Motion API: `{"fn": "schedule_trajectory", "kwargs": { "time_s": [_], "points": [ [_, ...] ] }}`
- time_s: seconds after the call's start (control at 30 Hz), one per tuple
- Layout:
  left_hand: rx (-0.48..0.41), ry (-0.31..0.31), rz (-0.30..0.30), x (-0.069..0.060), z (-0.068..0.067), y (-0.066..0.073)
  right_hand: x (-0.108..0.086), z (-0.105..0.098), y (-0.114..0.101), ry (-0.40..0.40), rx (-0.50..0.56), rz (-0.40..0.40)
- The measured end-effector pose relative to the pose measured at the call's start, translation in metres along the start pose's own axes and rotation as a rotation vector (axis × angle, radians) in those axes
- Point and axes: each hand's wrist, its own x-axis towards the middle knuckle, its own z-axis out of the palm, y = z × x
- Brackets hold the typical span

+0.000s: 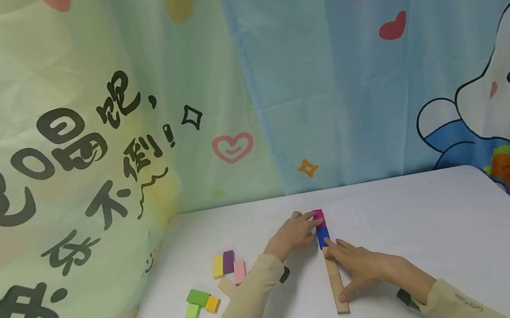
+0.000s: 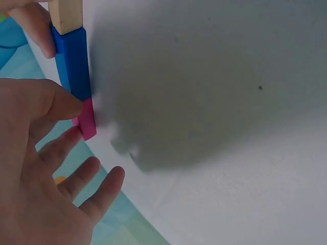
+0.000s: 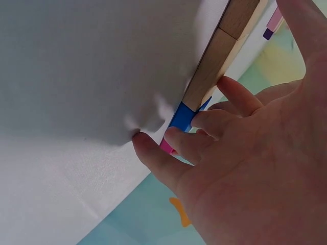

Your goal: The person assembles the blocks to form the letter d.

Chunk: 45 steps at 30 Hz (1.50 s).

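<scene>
A straight row of blocks runs away from the person on the white table: plain wooden blocks (image 1: 335, 280) nearest, then blue (image 1: 323, 237), then a magenta block (image 1: 319, 215) at the far end. The left hand (image 1: 293, 234) pinches the magenta block (image 2: 87, 122) between thumb and a finger, its other fingers spread, as the left wrist view shows. Alongside the wood and blue part lies the right hand (image 1: 364, 265), fingers extended; in the right wrist view its fingertips touch the side of the wooden block (image 3: 209, 69) and the blue block (image 3: 181, 117).
Left of the row lie loose blocks: yellow (image 1: 218, 267), purple (image 1: 229, 261), pink (image 1: 240, 272), a wooden one (image 1: 227, 287) partly behind the left sleeve, green (image 1: 198, 297), light green (image 1: 193, 311) and orange (image 1: 212, 304). A printed curtain (image 1: 346, 92) hangs behind the table (image 1: 430, 223).
</scene>
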Motion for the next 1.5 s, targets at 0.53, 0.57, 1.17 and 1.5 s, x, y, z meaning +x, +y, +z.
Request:
{"fn": "schedule_trajectory", "kwargs": {
  "time_s": [0.53,0.57,1.17,1.5],
  "points": [
    [-0.170,0.108,-0.017,-0.013,0.001,-0.009,0.005,-0.001,0.002,-0.004,-0.004,-0.005],
    [-0.192,0.124,-0.019,-0.017,0.000,-0.012,0.006,-0.001,0.002,-0.003,-0.005,-0.005],
    [-0.429,0.256,-0.161,-0.193,0.039,-0.112,-0.004,0.002,0.006,0.026,0.046,-0.035],
    [-0.319,0.358,-0.112,-0.231,0.055,-0.108,0.000,0.002,0.005,0.019,0.043,-0.038]
  ]
}}
